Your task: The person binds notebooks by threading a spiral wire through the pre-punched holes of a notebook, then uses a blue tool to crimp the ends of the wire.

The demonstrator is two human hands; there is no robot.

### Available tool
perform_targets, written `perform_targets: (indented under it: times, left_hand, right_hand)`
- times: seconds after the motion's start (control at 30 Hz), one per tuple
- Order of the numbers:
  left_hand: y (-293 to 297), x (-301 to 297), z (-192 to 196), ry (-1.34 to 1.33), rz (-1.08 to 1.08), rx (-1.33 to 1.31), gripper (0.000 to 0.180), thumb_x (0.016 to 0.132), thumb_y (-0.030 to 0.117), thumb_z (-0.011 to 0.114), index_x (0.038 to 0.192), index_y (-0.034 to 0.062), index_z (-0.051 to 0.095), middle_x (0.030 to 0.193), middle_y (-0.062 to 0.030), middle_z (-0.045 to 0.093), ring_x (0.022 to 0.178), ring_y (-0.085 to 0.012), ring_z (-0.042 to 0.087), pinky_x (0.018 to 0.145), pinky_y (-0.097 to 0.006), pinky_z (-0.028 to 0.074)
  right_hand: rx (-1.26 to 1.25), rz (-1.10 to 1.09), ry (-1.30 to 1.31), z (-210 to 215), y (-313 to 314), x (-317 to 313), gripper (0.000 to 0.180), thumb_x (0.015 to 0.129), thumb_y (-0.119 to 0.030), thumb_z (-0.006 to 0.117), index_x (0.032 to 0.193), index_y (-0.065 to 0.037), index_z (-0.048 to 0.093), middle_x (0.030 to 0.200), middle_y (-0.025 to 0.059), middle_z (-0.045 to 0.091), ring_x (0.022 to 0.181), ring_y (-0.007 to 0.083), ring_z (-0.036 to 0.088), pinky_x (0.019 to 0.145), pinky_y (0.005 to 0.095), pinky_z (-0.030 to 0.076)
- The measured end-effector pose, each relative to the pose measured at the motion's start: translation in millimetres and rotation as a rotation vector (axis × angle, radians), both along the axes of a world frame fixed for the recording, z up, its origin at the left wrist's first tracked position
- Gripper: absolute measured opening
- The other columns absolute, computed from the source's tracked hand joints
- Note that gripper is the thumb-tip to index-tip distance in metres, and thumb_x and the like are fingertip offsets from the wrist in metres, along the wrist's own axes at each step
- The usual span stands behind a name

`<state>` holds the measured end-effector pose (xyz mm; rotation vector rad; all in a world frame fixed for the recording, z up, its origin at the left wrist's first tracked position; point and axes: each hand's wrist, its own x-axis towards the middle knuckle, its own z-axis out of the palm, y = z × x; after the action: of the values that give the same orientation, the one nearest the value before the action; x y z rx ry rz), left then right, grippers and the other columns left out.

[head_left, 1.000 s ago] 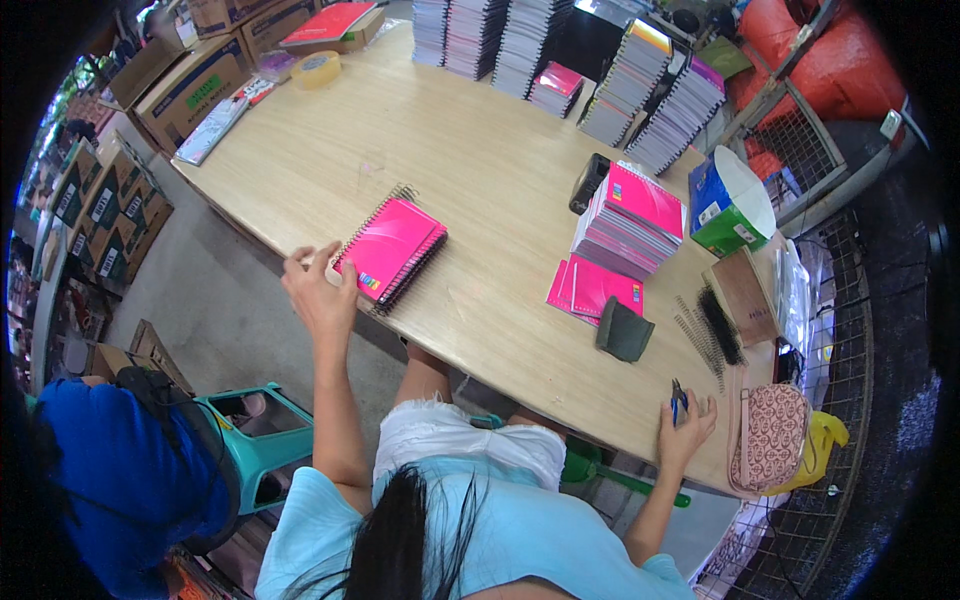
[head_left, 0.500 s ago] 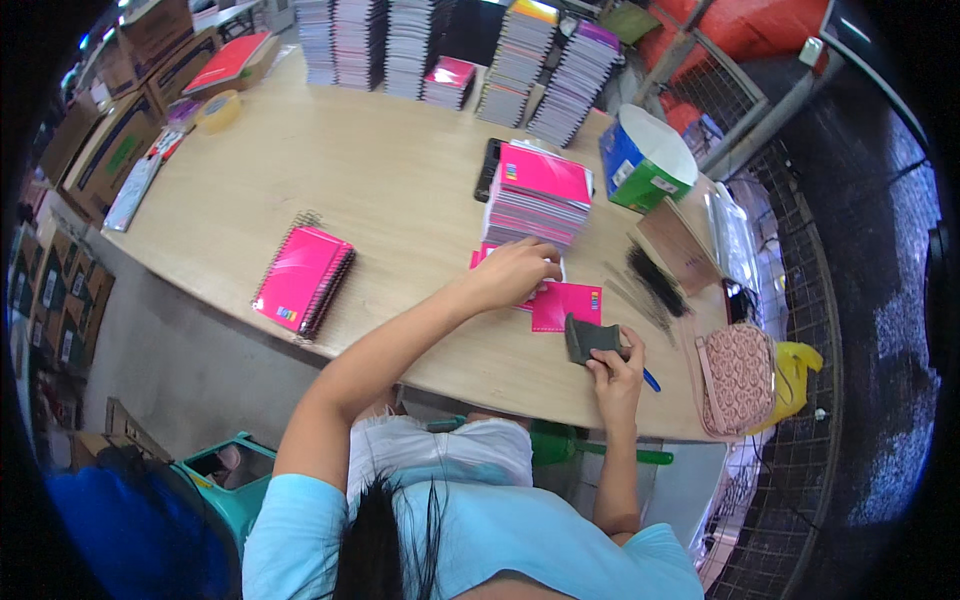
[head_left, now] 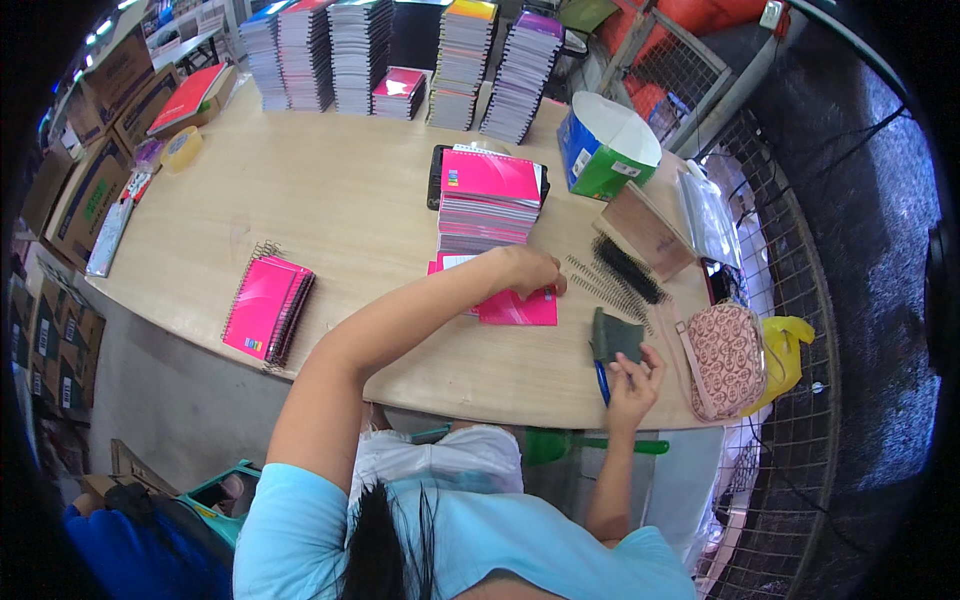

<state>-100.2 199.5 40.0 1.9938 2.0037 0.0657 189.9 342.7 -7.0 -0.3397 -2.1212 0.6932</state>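
My left hand [head_left: 532, 272] reaches across to a pink notebook cover [head_left: 517, 309], its fingers curled down at the cover's upper right edge. Under my forearm, more pink and white sheets [head_left: 455, 261] lie partly hidden in front of a tall stack of pink covers and pages [head_left: 490, 200]. Farther right, my right hand [head_left: 632, 388] has its fingers apart at the lower edge of a dark green-grey folded piece [head_left: 618, 338], whose material I cannot tell. A blue pen [head_left: 602, 382] lies beside that piece.
Spiral-bound pink notebooks [head_left: 264, 308] lie at the left front. Loose black wire spirals [head_left: 628, 268] rest by a wooden block [head_left: 648, 232]. A patterned pink pouch [head_left: 716, 360] sits at the right edge. Tall notebook stacks [head_left: 362, 55] and a blue-green carton [head_left: 608, 150] stand farther back.
The dark piece has moved off the pink cover to the right, over by the pen, and my right hand's fingers have loosened from it. My left hand has shifted onto the pink cover.
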Motion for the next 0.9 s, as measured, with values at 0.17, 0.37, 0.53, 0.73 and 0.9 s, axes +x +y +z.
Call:
perform_targets:
  times: [0.17,0.37,0.53,0.73,0.9]
  left_hand:
    - [-8,-5,-23,0.107,0.128,0.084,0.060,0.084,0.008,0.069,0.139,0.0274,0.056,0.136,-0.0078,0.058,0.122,-0.0379,0.059,0.098,-0.048,0.052]
    - [-16,10,-3,0.225,-0.173,-0.006,0.046,0.093,0.017,0.060,0.138,0.0279,0.057,0.145,-0.0065,0.051,0.127,-0.0354,0.056,0.098,-0.044,0.054]
    - [-50,6,1,0.212,0.057,-0.126,0.035,0.095,0.019,0.056,0.129,0.0253,0.061,0.145,-0.0060,0.051,0.131,-0.0346,0.053,0.096,-0.042,0.056]
    - [-49,-5,-11,0.374,-0.124,0.167,0.028,0.095,0.018,0.054,0.121,0.0217,0.064,0.143,-0.0066,0.053,0.125,-0.0326,0.058,0.095,-0.041,0.057]
    - [-34,-8,-9,0.296,-0.141,0.072,0.024,0.094,0.018,0.054,0.115,0.0186,0.065,0.132,-0.0063,0.061,0.118,-0.0293,0.062,0.090,-0.040,0.058]
  right_hand:
    - [-0.075,-0.114,-0.167,-4,27,7,0.014,0.079,-0.001,0.076,0.093,-0.002,0.076,0.131,0.0171,0.056,0.122,0.0318,0.054,0.103,0.0439,0.044]
    - [0.006,-0.165,-0.120,11,-4,-7,0.016,0.078,-0.004,0.078,0.095,-0.005,0.076,0.135,0.0154,0.055,0.128,0.0342,0.048,0.104,0.0437,0.042]
    - [0.004,-0.152,-0.129,14,0,4,0.016,0.079,-0.003,0.077,0.095,-0.005,0.076,0.134,0.0154,0.055,0.126,0.0342,0.050,0.104,0.0431,0.043]
    - [-0.065,-0.060,-0.064,20,-16,-5,0.015,0.081,-0.001,0.077,0.095,-0.004,0.077,0.131,0.0146,0.057,0.119,0.0311,0.056,0.100,0.0410,0.046]
    - [-0.059,-0.028,-0.054,21,-21,-5,0.015,0.081,-0.002,0.077,0.095,-0.004,0.077,0.126,0.0144,0.059,0.119,0.0304,0.057,0.098,0.0412,0.048]
